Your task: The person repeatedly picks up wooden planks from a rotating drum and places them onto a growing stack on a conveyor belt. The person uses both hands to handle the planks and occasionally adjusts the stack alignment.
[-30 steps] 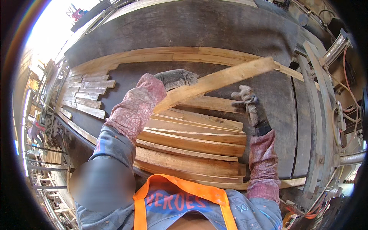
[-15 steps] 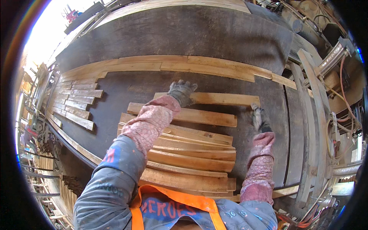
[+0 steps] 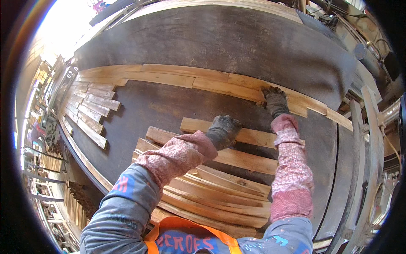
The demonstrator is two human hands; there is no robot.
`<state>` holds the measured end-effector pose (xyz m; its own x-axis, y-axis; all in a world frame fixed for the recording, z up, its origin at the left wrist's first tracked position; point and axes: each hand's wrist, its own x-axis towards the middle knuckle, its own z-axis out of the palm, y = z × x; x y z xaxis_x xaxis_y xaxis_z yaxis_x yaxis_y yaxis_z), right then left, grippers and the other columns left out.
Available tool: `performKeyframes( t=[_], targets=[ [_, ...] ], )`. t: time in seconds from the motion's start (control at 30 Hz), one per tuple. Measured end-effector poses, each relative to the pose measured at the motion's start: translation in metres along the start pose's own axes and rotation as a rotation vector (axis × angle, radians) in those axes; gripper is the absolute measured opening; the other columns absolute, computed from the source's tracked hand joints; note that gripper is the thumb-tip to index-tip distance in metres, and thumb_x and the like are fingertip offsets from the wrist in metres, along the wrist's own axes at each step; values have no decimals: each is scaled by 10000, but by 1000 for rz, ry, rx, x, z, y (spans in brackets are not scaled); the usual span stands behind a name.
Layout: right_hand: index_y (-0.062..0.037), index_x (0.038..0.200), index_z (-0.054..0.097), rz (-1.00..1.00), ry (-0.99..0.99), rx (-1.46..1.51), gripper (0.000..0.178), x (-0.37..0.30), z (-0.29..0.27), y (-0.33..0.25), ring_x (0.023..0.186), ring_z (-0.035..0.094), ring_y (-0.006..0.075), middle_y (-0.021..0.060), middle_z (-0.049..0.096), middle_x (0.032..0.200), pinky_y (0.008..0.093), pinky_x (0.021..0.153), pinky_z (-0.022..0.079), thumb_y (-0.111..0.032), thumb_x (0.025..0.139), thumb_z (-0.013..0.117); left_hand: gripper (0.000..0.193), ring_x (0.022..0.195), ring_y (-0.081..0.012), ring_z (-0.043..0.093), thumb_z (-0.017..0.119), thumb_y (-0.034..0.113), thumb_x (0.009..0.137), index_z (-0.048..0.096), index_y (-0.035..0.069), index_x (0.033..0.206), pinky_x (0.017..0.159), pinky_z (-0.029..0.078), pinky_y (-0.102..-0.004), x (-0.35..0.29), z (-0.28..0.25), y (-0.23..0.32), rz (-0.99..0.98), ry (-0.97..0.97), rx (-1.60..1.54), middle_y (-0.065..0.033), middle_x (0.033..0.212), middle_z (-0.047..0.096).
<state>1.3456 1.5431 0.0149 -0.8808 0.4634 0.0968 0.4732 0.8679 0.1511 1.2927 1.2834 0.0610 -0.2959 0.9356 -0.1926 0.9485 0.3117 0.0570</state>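
Note:
Dark, dusty work gloves cover both my hands. My left hand (image 3: 225, 129) is over the farthest loose wooden plank (image 3: 258, 138), with its fingers curled; what they hold, if anything, is hidden. Farther away and to the right, my right hand (image 3: 275, 101) is at a board row (image 3: 211, 84), its bent fingers closed across a wooden plank near the row's right end. Nearer my body lies a stack of loose planks (image 3: 220, 192), side by side and partly overlapping, with my left forearm covering their left ends.
Short planks (image 3: 95, 106) form a staggered row at the table's left end. A dark upright panel (image 3: 211, 38) rises behind the board row. Metal frame bars (image 3: 357, 139) stand on the right. Stacked boards (image 3: 76, 203) are at the lower left, beyond the table edge.
My right hand has left the right end of the farthest loose plank and reached away to the board row. My left hand has shifted right along the loose plank and its fingers have curled.

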Motion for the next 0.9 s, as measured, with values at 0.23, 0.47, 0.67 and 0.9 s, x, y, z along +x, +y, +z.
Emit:
performKeyframes(
  t=[0.23, 0.47, 0.67, 0.9],
  targets=[
    [-128, 1117, 721, -121, -2, 230, 251, 6, -54, 27, 1068, 717, 321, 165, 740, 1108, 477, 881, 561, -301, 994, 587, 428, 1010, -338, 712, 797, 287, 748, 722, 156, 1149, 833, 539, -518, 75, 28, 17, 172, 129, -20, -117, 1023, 746],
    [-66, 1090, 659, 11, -269, 1588, 155, -90, -119, 127, 796, 580, 69, -15, 627, 921, 261, 725, 520, -197, 1008, 652, 508, 1240, -355, 611, 751, 244, 886, 631, 183, 1375, 1023, 491, -508, 121, 42, -105, 109, 321, -73, -96, 1363, 646],
    [-79, 1333, 574, 328, -209, 2255, 432, -194, -80, 122, 798, 613, -15, -84, 629, 951, 158, 694, 542, -306, 990, 706, 416, 1232, -382, 593, 652, 299, 949, 636, 177, 1346, 970, 491, -571, 123, 35, -133, -107, 290, 222, -126, 1352, 616],
    [-85, 1304, 566, 574, 64, 2152, 385, -269, -42, 93, 900, 697, 148, 22, 664, 1096, 340, 766, 640, -233, 979, 711, 590, 1332, -418, 538, 699, 394, 946, 555, 139, 1459, 1094, 454, -504, 85, 24, -102, 79, 348, 36, -204, 1481, 539]
  ],
)
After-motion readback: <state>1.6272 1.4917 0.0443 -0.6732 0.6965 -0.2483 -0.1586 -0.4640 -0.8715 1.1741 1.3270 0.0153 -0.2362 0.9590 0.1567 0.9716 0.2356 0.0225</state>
